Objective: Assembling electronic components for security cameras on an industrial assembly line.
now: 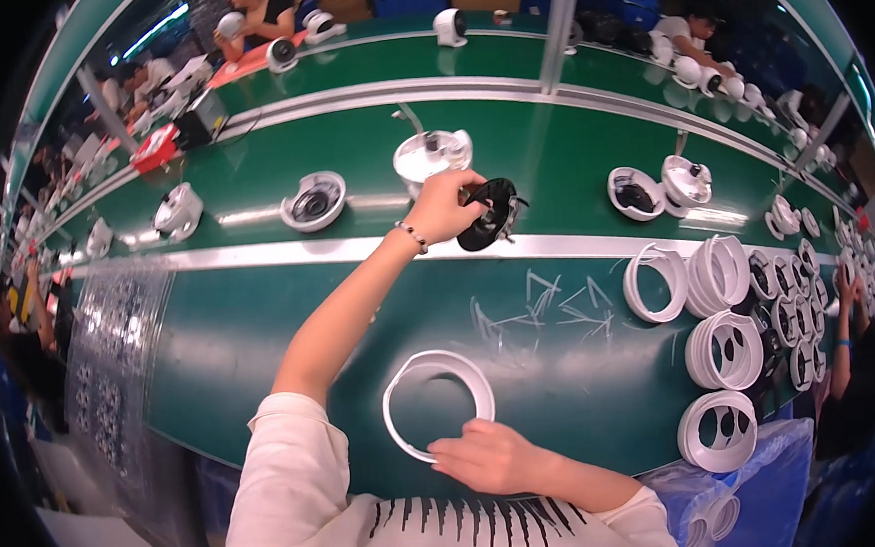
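White round plastic ring (478,386), near edge pinched in your right hand (494,460), black round plastic part (494,216) clamped in your left hand (442,209), farther out, white bowl-shaped plastic housing (413,160) just past that grip, stacked white plastic rings (701,353) way off right.

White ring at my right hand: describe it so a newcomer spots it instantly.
Start at the dark green worktop nearest the wearer. The right hand touches the white ring at its lower edge. Unlike the stacked rings farther right, it is alone.
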Demonstrator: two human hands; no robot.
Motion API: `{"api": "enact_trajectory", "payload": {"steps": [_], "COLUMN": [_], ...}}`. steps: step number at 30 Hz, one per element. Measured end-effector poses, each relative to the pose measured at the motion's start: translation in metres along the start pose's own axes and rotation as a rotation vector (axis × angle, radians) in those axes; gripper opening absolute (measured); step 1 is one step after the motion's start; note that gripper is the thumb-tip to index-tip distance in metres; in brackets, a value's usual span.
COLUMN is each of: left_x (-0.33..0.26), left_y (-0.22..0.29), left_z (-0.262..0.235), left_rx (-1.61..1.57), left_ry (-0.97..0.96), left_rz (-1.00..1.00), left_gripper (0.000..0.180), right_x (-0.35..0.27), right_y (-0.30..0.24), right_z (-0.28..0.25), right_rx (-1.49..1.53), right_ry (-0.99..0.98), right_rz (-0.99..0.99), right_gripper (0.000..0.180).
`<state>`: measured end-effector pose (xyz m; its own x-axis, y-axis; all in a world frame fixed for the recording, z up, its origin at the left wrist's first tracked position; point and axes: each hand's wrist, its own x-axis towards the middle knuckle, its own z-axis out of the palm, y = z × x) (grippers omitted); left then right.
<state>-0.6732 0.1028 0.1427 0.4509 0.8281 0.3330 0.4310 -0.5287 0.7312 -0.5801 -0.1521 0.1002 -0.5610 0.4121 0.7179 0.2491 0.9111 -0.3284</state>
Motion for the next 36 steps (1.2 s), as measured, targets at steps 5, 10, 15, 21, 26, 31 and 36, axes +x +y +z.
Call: {"api": "enact_trajectory", "payload": {"steps": [5,10,15,21,26,31,36], "left_x": [-0.075,-0.134,-0.18,-0.21,-0.217,-0.232,-0.235], "left_y": [-0.012,-0.014,-0.025,-0.035,-0.03,-0.036,-0.046], "left_z": [-0.042,-0.075,-0.078,-0.075,-0.061,-0.034,-0.065], "left_rx": [-0.624,-0.813,-1.034,-1.326,-1.389,-1.205,-1.91], "left_ry": [0.085,0.202,0.307,0.383,0.28,0.267,-0.089], "left_rz": [-0.261,-0.4,-0.496,-0.537,-0.531,-0.577,-0.425], "left_gripper": [0.018,0.019,0.031,0.036,0.036,0.034,0.046], "right_x": [0.0,0.045,0.056,0.063,0.09,0.096,0.1], "right_y": [-0.022,-0.023,-0.014,-0.005,0.019,0.026,0.026], "right_z": [0.037,0.034,0.039,0.027,0.041,0.074,0.076], "right_rx": [-0.036,-0.065,-0.05,0.111,0.622,0.003,0.094], "right_ry": [-0.618,-0.683,-0.751,-0.311,0.493,0.132,0.073], "right_rz": [0.078,0.352,0.541,0.474,0.898,0.817,0.833], "right_gripper": [0.011,0.085,0.107,0.108,0.108,0.116,0.118]}}
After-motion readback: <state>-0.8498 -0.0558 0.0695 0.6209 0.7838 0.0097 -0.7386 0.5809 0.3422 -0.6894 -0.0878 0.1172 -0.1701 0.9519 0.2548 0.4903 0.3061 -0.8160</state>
